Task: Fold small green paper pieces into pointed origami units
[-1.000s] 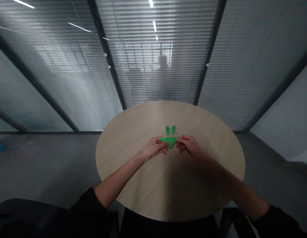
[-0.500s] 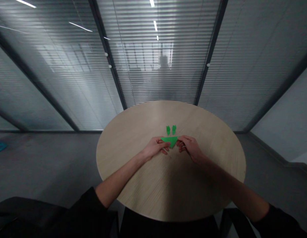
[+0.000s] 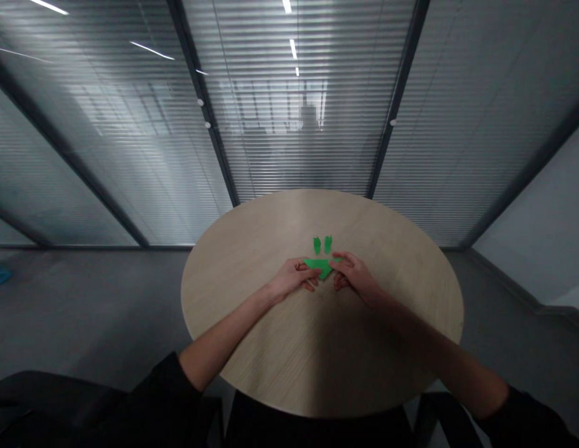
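A green paper triangle [image 3: 322, 266] lies on the round wooden table [image 3: 252, 261], point towards me. My left hand [image 3: 292, 277] pinches its left corner with fingers closed. My right hand [image 3: 352, 274] has its fingers closed over the right corner, covering part of the paper. Just beyond the triangle stand two small folded green paper figures [image 3: 322, 244], side by side and untouched.
Glass walls with horizontal blinds and dark frames [image 3: 210, 124] stand right behind the table. Grey floor [image 3: 84, 311] surrounds it. Dark chair backs [image 3: 47, 404] sit at the near edge, left and right of me.
My right hand has slid a little to the left, further over the triangle's right corner. The left hand and the two small figures have stayed in place.
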A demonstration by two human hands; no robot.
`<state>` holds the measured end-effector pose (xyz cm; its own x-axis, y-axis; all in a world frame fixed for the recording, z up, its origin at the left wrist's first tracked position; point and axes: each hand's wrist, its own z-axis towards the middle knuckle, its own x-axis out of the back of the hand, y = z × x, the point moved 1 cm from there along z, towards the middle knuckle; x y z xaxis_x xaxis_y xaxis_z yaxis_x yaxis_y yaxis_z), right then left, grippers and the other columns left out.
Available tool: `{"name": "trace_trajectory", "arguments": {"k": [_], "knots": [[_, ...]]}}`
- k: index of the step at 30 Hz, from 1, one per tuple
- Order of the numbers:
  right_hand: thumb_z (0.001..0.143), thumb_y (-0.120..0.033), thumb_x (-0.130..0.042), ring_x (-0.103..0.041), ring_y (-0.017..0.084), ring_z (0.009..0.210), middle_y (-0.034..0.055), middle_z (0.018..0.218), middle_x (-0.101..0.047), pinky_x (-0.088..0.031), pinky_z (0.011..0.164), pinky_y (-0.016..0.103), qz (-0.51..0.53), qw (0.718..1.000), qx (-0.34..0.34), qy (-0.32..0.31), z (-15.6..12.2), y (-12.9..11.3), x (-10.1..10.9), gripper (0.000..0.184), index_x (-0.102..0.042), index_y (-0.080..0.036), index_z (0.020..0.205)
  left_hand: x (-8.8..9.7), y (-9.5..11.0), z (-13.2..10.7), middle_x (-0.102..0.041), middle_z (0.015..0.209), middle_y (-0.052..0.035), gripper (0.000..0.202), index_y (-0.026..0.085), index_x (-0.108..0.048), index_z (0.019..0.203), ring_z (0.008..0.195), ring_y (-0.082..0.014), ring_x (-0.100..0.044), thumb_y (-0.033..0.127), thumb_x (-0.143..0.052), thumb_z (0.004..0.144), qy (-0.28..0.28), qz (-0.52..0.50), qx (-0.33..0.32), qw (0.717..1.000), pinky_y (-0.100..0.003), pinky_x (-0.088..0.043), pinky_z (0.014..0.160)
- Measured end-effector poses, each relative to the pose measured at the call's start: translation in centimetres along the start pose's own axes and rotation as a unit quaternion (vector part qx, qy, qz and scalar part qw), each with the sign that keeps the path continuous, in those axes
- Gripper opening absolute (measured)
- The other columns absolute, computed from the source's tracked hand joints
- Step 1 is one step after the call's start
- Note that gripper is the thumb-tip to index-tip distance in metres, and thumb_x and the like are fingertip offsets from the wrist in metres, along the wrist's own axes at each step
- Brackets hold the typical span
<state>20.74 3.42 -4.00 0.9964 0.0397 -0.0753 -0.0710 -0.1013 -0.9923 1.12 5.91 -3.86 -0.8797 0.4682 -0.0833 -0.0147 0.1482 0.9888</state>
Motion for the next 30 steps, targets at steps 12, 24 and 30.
{"name": "trace_trajectory", "arguments": {"k": [12,24,30], "knots": [[0.073,-0.049,-0.082,-0.056,0.012,0.047,-0.0032,0.058,-0.062,-0.047,0.049,0.027,-0.014,0.996,0.043,-0.07,-0.2,-0.1,-0.1,0.035,-0.066,-0.019,0.081,0.0,0.5,-0.4,-0.072,0.08,-0.0046,0.04,0.014,-0.065,0.113,0.067,-0.0148,-0.069,0.033,-0.081,0.082,-0.014,-0.007,-0.037,0.999,-0.025,-0.057,0.059],[0.078,-0.041,-0.077,-0.056,0.012,0.047,-0.0043,0.075,-0.065,-0.05,0.046,0.029,0.007,0.996,0.051,-0.074,-0.4,-0.6,0.3,0.052,-0.055,-0.023,0.122,0.1,0.9,-0.6,-0.069,0.092,-0.0071,0.027,0.014,-0.062,0.105,0.074,-0.0167,-0.071,0.029,-0.073,0.085,-0.036,0.001,-0.1,0.994,-0.027,-0.06,0.06],[0.079,-0.045,-0.076,-0.059,0.012,0.048,-0.0038,0.079,-0.067,-0.05,0.047,0.028,-0.01,0.996,0.078,-0.051,-0.4,-0.5,0.1,0.053,-0.049,-0.025,0.119,0.1,0.5,-0.5,-0.07,0.095,-0.0071,0.036,0.016,-0.057,0.104,0.079,-0.0191,-0.074,0.029,-0.08,0.08,-0.071,-0.007,-0.114,0.991,-0.027,-0.061,0.06]]}}
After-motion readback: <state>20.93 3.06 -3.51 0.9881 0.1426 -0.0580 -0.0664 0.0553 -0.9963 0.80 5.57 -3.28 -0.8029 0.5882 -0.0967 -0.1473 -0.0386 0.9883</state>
